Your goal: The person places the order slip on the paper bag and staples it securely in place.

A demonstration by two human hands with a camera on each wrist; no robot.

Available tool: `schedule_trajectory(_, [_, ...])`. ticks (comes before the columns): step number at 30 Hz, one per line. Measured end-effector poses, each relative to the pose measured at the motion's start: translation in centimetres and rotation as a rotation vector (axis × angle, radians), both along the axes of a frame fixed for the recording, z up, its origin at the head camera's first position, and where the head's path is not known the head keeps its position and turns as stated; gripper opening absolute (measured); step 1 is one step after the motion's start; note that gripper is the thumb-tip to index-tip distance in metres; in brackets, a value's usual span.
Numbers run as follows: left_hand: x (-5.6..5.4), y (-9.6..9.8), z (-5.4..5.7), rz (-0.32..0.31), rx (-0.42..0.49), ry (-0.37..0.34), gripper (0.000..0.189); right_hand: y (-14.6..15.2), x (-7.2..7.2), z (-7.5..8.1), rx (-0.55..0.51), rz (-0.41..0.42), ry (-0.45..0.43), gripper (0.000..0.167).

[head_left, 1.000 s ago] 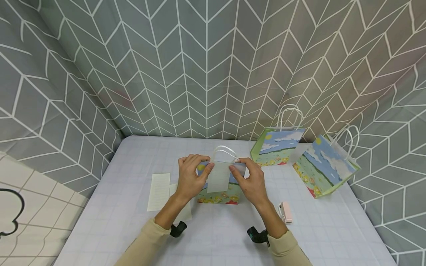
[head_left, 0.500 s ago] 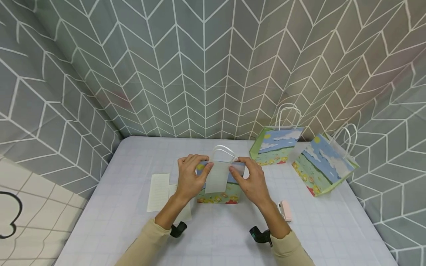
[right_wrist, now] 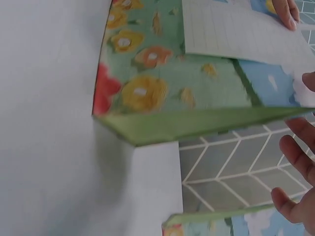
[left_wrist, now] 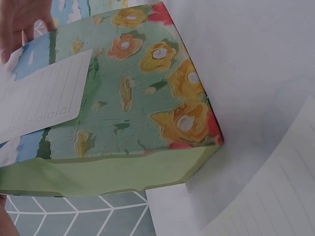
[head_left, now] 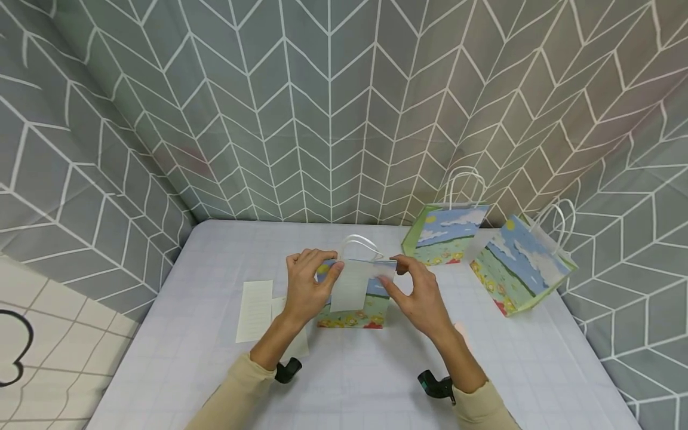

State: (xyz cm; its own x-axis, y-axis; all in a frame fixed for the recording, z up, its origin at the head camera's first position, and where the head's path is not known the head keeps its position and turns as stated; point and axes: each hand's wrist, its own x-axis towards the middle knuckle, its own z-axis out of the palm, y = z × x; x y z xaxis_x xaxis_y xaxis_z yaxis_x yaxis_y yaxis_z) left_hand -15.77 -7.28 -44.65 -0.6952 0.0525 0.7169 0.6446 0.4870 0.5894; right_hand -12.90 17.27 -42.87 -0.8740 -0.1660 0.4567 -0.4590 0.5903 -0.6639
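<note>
A paper gift bag [head_left: 352, 321] printed with flowers, meadow and sky stands at the table's middle, its white handles [head_left: 361, 242] upright. A lined white sheet [head_left: 346, 292] with small checkboxes hangs over its front from the top edge. My left hand [head_left: 309, 283] pinches the sheet and the bag's top left edge, thumb in front. Around the bag's top right corner is my right hand [head_left: 424, 298], thumb before the bag and fingers behind it. In the right wrist view its fingers [right_wrist: 298, 152] are spread and loose, apart from the thumb.
Two more bags of the same print, a back bag [head_left: 448, 236] and a tilted right bag [head_left: 521, 266], stand at the right. Two lined sheets [head_left: 254, 310] lie at the left. A small pink object [head_left: 462, 330] is mostly hidden by my right forearm.
My right thumb has come off the sheet's edge, and the right hand has loosened and shifted slightly right. The right forearm now covers most of the pink object. The left hand stays put.
</note>
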Motion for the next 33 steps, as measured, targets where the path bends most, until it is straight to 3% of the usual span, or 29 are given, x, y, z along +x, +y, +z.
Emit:
schedule_trajectory(7, [-0.1,0.1,-0.1,-0.007,0.015,-0.014,0.019,2.2,0.5,-0.6,0.059,-0.002,-0.018,0.043])
schedule_trajectory(18, [-0.1,0.1,-0.2,-0.011,0.006,0.013,0.016,6.6,1.8,-1.4,0.174,-0.09,-0.094,0.037])
schedule_trajectory(25, [-0.2,0.0,-0.2,-0.012,0.003,0.017,0.018,10.2,2.6,-1.4,0.299,-0.129,-0.241,0.043])
schedule_trajectory(33, [-0.2,0.0,-0.2,-0.014,0.004,0.017,0.016,13.4,3.2,-1.4,0.399,-0.046,-0.464,0.059])
